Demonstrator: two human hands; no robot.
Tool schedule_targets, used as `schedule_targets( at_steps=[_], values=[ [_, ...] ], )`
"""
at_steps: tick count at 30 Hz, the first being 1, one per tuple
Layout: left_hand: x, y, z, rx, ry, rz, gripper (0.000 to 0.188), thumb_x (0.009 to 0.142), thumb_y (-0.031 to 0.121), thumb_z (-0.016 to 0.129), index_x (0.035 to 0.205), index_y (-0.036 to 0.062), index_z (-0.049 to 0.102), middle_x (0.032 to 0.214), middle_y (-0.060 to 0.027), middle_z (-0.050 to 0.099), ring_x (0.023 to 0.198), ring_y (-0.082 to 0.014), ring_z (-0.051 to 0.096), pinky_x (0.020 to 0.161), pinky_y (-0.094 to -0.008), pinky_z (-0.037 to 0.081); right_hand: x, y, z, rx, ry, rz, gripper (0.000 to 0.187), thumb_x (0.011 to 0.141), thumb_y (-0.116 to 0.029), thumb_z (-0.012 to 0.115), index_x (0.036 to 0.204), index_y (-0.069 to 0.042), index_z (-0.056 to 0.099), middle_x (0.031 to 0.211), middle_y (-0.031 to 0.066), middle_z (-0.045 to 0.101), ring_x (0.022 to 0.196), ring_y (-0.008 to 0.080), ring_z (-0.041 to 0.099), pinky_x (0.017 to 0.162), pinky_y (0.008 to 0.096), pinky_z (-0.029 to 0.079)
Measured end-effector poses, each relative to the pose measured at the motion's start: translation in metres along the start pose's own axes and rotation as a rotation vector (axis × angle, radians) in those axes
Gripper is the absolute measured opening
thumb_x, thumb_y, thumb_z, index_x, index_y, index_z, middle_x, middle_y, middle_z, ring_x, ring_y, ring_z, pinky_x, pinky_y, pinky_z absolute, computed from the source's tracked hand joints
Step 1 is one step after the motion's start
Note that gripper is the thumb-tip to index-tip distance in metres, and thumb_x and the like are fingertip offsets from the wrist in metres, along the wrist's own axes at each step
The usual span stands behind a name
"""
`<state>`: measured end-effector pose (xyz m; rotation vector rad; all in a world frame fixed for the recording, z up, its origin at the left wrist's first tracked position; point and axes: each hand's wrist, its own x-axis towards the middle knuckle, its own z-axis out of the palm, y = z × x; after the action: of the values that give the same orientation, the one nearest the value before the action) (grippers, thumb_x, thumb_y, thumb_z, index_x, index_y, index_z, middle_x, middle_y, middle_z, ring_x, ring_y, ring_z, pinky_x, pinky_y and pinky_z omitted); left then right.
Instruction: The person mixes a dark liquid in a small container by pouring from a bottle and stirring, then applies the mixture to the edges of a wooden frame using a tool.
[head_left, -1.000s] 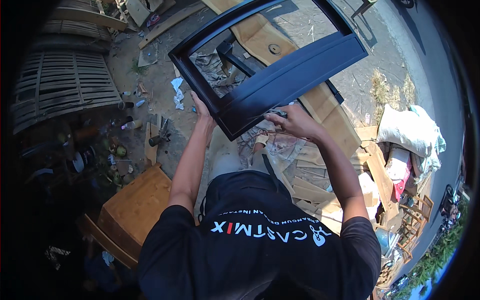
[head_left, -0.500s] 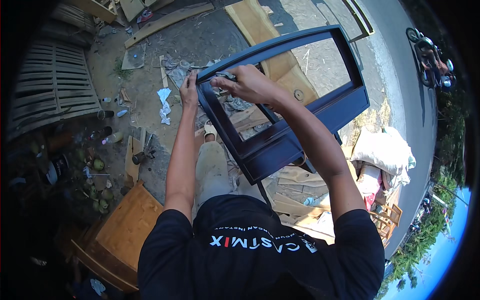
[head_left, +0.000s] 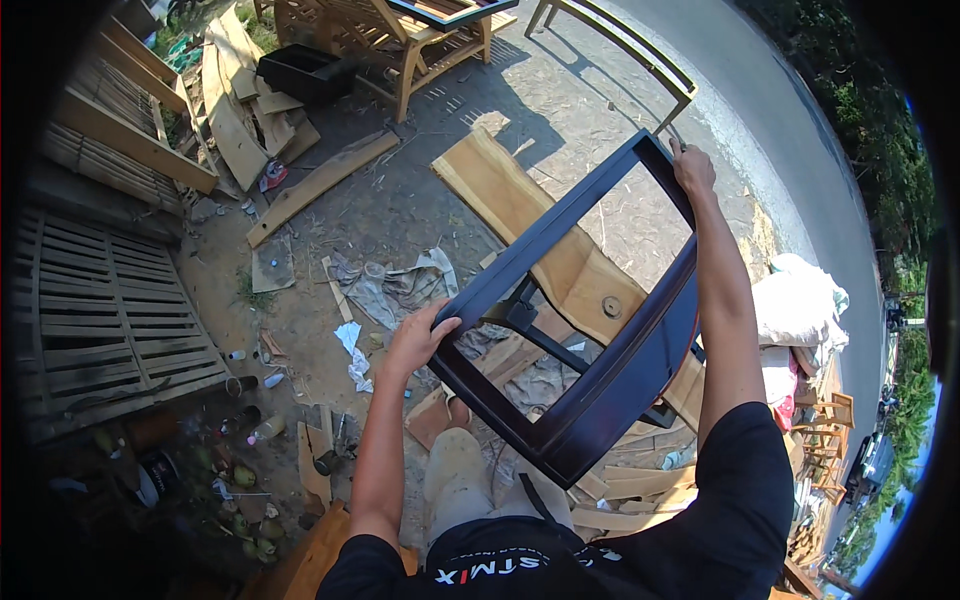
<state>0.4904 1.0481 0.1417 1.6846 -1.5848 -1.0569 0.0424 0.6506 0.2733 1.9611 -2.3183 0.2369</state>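
A dark-stained wooden frame [head_left: 545, 228] with a large opening and a broad lower panel is tilted in front of me. My left hand [head_left: 412, 342] grips its left corner, thumb on top and fingers round the edge. At the far right corner, my right hand [head_left: 693, 168] is closed at the frame's end; whether the rag it had is still in its fingers is hidden. Through the opening a black support [head_left: 522, 312] shows beneath the frame. Under that lies a pale wooden slab [head_left: 575, 265] with a round disc [head_left: 612, 307] on it.
A crumpled cloth [head_left: 395, 290] and a white rag [head_left: 352, 350] lie on the ground to the left. Farther off stand a wooden bench [head_left: 400, 75], a black tub [head_left: 305, 75] and a narrow frame [head_left: 620, 40] near the road. White sacks [head_left: 795, 305] and planks [head_left: 640, 480] are at right.
My right hand has moved from the left corner, where it held a dark rag, to the far right corner. The view has shifted, and the frame appears more steeply slanted.
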Motion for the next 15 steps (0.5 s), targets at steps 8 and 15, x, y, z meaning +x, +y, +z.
schedule_targets(
  at_steps=[8,15],
  values=[
    [-0.014,-0.006,0.005,0.153,0.077,-0.065,0.053,0.1,0.048,0.065,0.125,0.0018,0.07,0.121,-0.02,0.072,0.111,-0.0402,0.069,0.095,-0.0466,0.054,-0.04,0.012,0.023,0.09,-0.14,-0.102,0.076,0.102,-0.068,0.045,0.104,0.001,0.076,0.106,0.0312,0.073,0.107,0.0455,0.07,0.091,0.0536,0.053],
    [-0.013,0.009,0.031,0.287,0.268,0.011,0.039,0.098,0.037,0.069,0.117,0.0035,0.072,0.109,-0.0171,0.074,0.099,-0.0385,0.071,0.086,-0.0453,0.055,0.026,0.043,0.009,0.025,-0.22,-0.289,0.068,0.1,-0.062,0.055,0.108,0.003,0.075,0.108,0.0327,0.071,0.108,0.0475,0.068,0.093,0.0527,0.054]
  ],
)
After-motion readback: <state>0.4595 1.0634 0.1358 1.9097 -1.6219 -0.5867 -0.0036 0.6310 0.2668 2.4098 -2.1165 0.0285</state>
